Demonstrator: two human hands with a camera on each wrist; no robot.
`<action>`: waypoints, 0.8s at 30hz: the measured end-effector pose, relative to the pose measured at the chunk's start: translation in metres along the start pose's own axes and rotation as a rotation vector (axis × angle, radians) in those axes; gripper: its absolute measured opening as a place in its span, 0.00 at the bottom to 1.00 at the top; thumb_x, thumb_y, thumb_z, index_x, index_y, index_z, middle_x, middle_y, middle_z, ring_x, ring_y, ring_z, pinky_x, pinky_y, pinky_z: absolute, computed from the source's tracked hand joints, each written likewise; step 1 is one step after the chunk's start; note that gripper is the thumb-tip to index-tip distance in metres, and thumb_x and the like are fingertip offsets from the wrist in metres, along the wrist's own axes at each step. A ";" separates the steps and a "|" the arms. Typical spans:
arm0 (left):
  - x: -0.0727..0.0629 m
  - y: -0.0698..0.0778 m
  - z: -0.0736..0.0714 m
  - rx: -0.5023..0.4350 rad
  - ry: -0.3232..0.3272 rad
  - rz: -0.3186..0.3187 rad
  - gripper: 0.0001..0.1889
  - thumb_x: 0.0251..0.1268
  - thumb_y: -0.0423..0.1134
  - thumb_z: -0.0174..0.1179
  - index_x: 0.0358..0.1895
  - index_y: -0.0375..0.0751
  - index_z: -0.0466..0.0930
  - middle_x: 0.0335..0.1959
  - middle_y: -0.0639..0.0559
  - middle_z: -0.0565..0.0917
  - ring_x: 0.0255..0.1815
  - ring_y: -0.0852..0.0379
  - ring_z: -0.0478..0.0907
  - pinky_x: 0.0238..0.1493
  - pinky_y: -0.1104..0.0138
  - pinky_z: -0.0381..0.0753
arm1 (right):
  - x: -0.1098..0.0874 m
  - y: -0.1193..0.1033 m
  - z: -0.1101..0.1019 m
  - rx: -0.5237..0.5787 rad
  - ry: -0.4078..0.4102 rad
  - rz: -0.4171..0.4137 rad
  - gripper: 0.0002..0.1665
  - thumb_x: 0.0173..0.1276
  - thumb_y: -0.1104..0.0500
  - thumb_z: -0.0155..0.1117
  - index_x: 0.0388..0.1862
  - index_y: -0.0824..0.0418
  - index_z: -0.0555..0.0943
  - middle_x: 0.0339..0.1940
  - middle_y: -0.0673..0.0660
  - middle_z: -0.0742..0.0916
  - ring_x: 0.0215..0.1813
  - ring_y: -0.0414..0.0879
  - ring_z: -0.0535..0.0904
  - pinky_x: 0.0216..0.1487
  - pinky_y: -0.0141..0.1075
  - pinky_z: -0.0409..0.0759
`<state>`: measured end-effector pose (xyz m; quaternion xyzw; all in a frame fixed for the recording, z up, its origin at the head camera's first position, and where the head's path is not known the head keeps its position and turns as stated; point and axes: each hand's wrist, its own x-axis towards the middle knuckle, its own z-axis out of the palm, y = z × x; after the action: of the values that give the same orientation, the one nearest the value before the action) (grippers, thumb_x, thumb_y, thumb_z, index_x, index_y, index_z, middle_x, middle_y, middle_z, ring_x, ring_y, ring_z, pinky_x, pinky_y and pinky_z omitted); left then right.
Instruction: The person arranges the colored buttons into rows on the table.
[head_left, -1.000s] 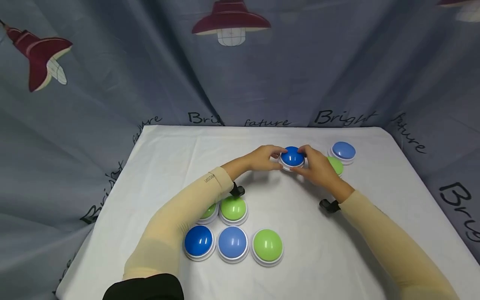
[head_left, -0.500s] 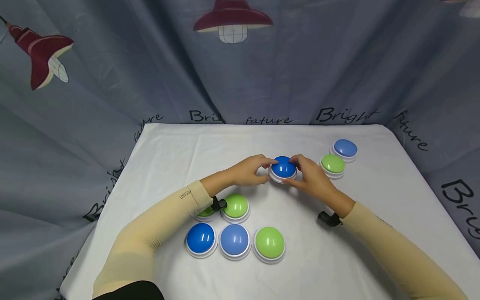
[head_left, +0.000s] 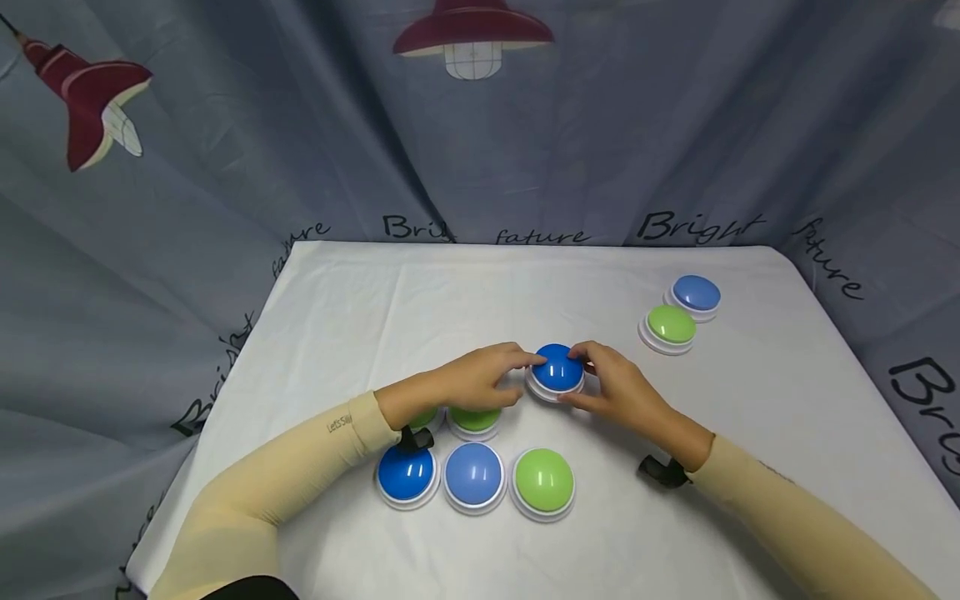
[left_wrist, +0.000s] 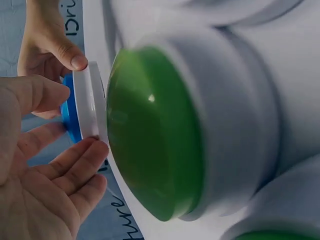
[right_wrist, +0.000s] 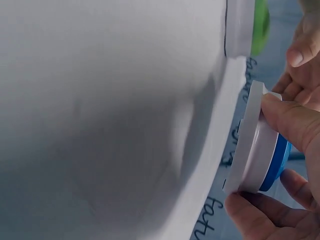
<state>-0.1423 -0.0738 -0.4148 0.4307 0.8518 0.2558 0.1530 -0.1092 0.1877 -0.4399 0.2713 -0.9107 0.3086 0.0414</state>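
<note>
My right hand (head_left: 624, 390) grips a dark blue dome push button (head_left: 557, 369) with a white base, thumb at the near side and fingers at the far side. In the right wrist view the button's white base (right_wrist: 257, 145) is raised off the cloth, with its underside edge showing. My left hand (head_left: 476, 382) is at the button's left side, its fingertips touching it and its thumb apart from the base. Under my left wrist are two green buttons, partly hidden; one green button (left_wrist: 155, 135) looms large in the left wrist view.
A front row holds a dark blue button (head_left: 405, 475), a light blue button (head_left: 474, 475) and a green button (head_left: 544, 481). At the back right stand another light blue button (head_left: 696, 293) and another green button (head_left: 671, 325). A white cloth (head_left: 750, 400) covers the table; a grey curtain (head_left: 600, 125) hangs behind.
Both hands have brought the dark blue button nearer and to the left, away from the back right pair. The left thumb has come away from the button's base.
</note>
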 end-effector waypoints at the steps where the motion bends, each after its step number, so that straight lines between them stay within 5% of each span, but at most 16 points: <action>1: -0.002 0.002 0.001 0.015 -0.007 -0.010 0.30 0.67 0.37 0.61 0.73 0.46 0.67 0.62 0.49 0.76 0.63 0.56 0.72 0.63 0.64 0.72 | -0.002 -0.001 0.001 -0.002 -0.003 -0.004 0.41 0.48 0.55 0.84 0.57 0.66 0.72 0.51 0.63 0.81 0.52 0.57 0.82 0.51 0.46 0.82; 13: -0.027 0.013 0.016 0.058 -0.073 -0.077 0.32 0.63 0.33 0.61 0.73 0.44 0.67 0.61 0.51 0.77 0.55 0.59 0.74 0.52 0.69 0.75 | -0.016 -0.008 0.019 0.019 -0.057 -0.087 0.39 0.53 0.52 0.81 0.58 0.66 0.72 0.52 0.60 0.81 0.51 0.50 0.81 0.52 0.42 0.82; 24: -0.038 0.020 0.014 0.019 -0.103 -0.063 0.31 0.64 0.31 0.58 0.72 0.40 0.66 0.68 0.49 0.73 0.69 0.58 0.66 0.67 0.64 0.67 | -0.023 -0.015 0.022 0.039 -0.077 -0.083 0.39 0.51 0.51 0.82 0.57 0.64 0.73 0.51 0.56 0.81 0.52 0.47 0.80 0.53 0.40 0.81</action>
<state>-0.0999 -0.0902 -0.4134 0.4176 0.8584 0.2201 0.2007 -0.0802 0.1753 -0.4553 0.3215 -0.8934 0.3135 0.0137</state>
